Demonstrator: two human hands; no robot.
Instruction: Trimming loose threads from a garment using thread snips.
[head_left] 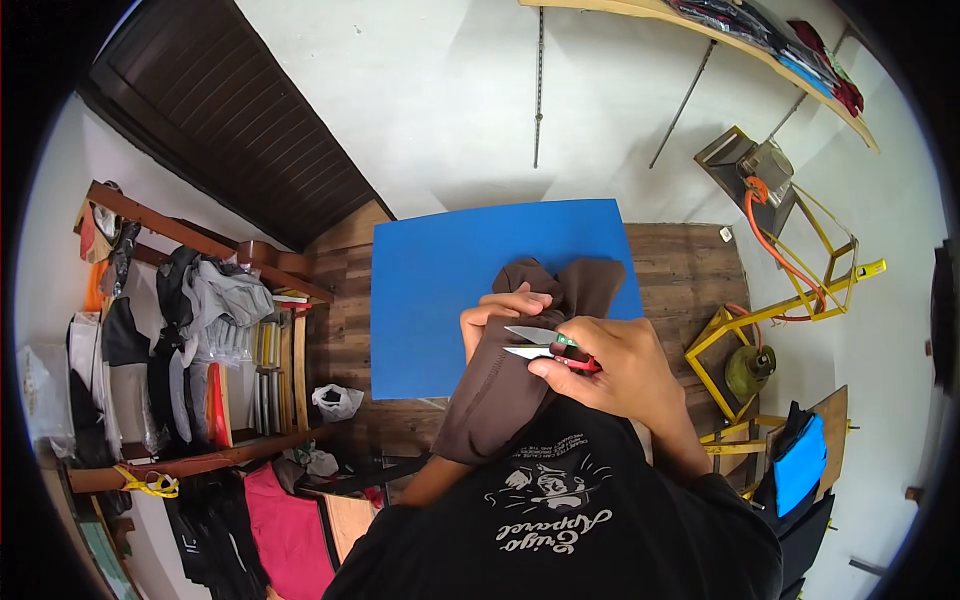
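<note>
A brown garment (500, 385) lies over the near edge of a blue mat (440, 290) and hangs toward my body. My left hand (492, 310) grips the garment from its left side, fingers curled over the cloth. My right hand (615, 365) holds small thread snips (545, 345) with a red grip and silver blades. The blades point left, with their tips over the brown cloth, close to my left fingers.
The mat lies on a dark wooden table (690, 270). Shelves of folded and hanging clothes (180, 340) stand to the left. A yellow metal frame (790, 300) with an orange hose and a green gas cylinder (750, 370) is on the right. A wall shelf (780, 50) holds folded clothes.
</note>
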